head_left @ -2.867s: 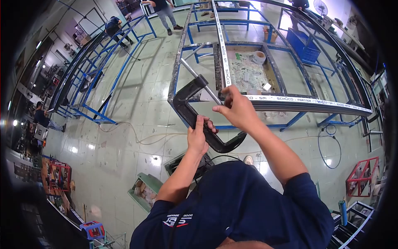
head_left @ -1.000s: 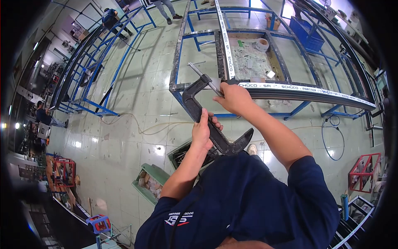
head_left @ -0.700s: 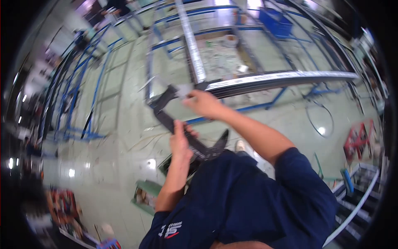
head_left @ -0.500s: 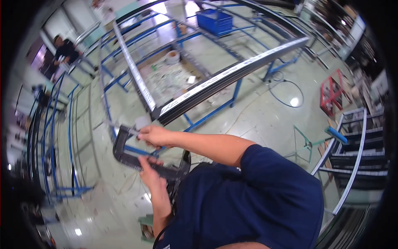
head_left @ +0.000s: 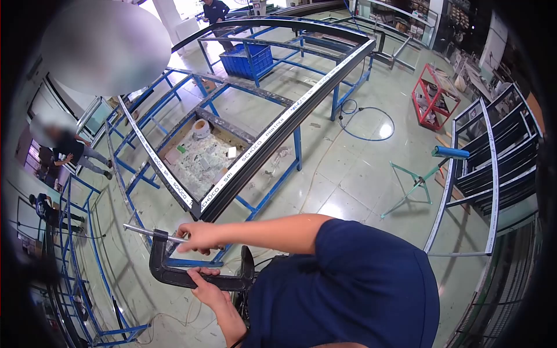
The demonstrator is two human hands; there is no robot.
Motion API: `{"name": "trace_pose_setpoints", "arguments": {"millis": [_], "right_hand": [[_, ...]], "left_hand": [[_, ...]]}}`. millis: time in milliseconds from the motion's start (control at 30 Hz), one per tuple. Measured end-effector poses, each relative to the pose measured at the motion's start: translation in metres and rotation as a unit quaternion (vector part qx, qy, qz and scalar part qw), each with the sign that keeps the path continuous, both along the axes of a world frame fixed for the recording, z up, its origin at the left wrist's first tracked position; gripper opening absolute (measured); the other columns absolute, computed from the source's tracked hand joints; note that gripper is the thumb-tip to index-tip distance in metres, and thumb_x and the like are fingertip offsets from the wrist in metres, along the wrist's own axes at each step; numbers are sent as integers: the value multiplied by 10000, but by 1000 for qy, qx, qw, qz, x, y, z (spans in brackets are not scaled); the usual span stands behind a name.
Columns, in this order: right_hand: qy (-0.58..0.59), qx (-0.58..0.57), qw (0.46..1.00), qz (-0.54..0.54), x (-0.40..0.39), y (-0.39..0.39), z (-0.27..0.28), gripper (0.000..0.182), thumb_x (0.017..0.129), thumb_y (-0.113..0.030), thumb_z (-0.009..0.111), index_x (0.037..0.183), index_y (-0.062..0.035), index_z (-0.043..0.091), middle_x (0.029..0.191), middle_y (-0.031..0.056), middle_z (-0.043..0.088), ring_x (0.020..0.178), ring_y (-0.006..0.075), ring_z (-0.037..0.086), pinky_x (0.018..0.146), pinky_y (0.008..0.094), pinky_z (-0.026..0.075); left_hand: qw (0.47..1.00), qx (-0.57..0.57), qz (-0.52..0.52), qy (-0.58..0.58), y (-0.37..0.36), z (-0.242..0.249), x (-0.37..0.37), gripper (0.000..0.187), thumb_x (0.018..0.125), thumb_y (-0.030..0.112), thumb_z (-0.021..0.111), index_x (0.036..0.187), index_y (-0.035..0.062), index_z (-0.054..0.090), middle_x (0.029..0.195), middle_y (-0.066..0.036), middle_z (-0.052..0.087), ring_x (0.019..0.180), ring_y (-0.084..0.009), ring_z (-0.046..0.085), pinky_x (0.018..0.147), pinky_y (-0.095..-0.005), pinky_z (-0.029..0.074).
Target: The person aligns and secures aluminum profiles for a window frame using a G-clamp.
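Observation:
A large black C-clamp (head_left: 174, 277) is held in front of my body, its jaw opening facing up toward the frame. My left hand (head_left: 210, 291) grips the clamp's spine from below, fingers wrapped around it. At the screw end, my right hand (head_left: 200, 236) is closed on the threaded rod (head_left: 139, 229), which sticks out to the left past the clamp. Beyond my hands, the near corner of a black profile frame (head_left: 255, 165) with white printed protective tape lies on a blue metal stand (head_left: 297, 148). The clamp is apart from the frame.
A blue crate (head_left: 246, 62) and a debris-filled tray with a tape roll (head_left: 201, 128) are under the frame. To the right are a red cart (head_left: 432, 98), a green tripod stand (head_left: 419, 181), a coiled hose (head_left: 371, 139) and racked frames (head_left: 493, 168). Several people stand farther off.
My view has shifted, so the frame corner and surroundings appear lower and farther left. Both hands still hold the clamp; its rod now shows more clearly at the left.

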State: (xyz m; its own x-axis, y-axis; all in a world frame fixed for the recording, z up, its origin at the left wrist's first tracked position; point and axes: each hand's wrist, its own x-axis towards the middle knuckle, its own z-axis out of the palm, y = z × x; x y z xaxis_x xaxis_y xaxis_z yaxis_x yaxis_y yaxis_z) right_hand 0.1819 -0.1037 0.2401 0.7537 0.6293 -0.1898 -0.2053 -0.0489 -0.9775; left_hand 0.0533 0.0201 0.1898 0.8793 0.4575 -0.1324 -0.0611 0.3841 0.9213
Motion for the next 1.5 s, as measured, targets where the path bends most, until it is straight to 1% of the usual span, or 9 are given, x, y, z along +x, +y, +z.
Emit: {"name": "trace_pose_setpoints", "arguments": {"millis": [233, 300, 467, 567, 633, 833, 1000, 1200, 1500], "right_hand": [[-323, -106, 923, -179, -11, 23, -34, 677, 857, -241, 765, 1436, -95, 444, 971, 161, 673, 858, 303, 684, 755, 409, 550], [295, 228, 905, 205, 41, 2, -47, 666, 835, -253, 781, 1412, -111, 480, 818, 97, 656, 620, 241, 623, 542, 384, 503], [-561, -2, 763, -320, -24, 44, -44, 722, 873, -221, 749, 1489, -66, 405, 754, 46, 593, 530, 137, 539, 433, 307, 406], [-484, -92, 817, -299, -30, 36, -37, 770, 865, -228, 758, 1518, -81, 378, 841, 80, 610, 653, 182, 611, 539, 344, 498], [195, 156, 963, 101, 14, 7, -15, 825, 853, -228, 772, 1542, -91, 341, 940, 124, 605, 838, 246, 651, 711, 399, 549], [-439, -62, 878, -179, -47, 21, -10, 843, 870, -225, 739, 1581, -131, 296, 1089, 196, 625, 942, 293, 639, 847, 426, 539], [237, 242, 939, 56, 6, -2, 7, 628, 959, -233, 667, 1514, -130, 389, 895, 89, 584, 599, 157, 553, 532, 289, 442], [-320, -99, 922, -195, -45, 16, 22, 409, 843, -150, 832, 1053, -2, 515, 840, 95, 609, 742, 175, 581, 681, 334, 494], [5, 71, 996, -62, -12, 10, 11, 221, 1009, -211, 672, 984, -25, 554, 763, 46, 593, 656, 123, 580, 581, 293, 499]], "left_hand": [[999, 49, -3, -12, 0, -8, -1, 384, 1052, 424, 593, 998, 45, 566, 744, -32, 557, 634, -157, 554, 628, -322, 505], [1000, 24, -4, -12, 2, -8, -5, 384, 1052, 424, 593, 1003, 44, 574, 750, -34, 563, 636, -157, 556, 621, -322, 505], [997, 63, 48, 23, -8, 9, -2, 367, 1056, 408, 592, 1018, 43, 579, 760, -33, 568, 637, -149, 553, 603, -320, 502], [997, 32, 61, 26, -5, 6, -4, 355, 1057, 398, 592, 977, 53, 573, 751, -25, 549, 629, -138, 538, 608, -321, 504], [1000, 10, 0, -26, 8, -9, -7, 347, 1060, 382, 586, 954, 52, 584, 751, -25, 554, 634, -139, 544, 608, -320, 505], [994, 54, 85, 38, 1, -1, -2, 283, 1056, 235, 588, 884, 11, 613, 715, -56, 642, 594, -161, 630, 574, -341, 537], [998, 10, 9, -54, 9, 0, -7, 254, 1051, 219, 599, 930, -4, 610, 740, -73, 615, 636, -190, 624, 615, -349, 540], [998, 0, -5, -56, 13, 0, -6, 261, 1074, 233, 562, 948, 5, 589, 731, -79, 604, 655, -194, 612, 640, -342, 521], [998, -5, -31, -60, 16, 2, -9, 266, 1078, 282, 557, 991, 31, 575, 748, -88, 602, 661, -199, 605, 659, -354, 544]]}}
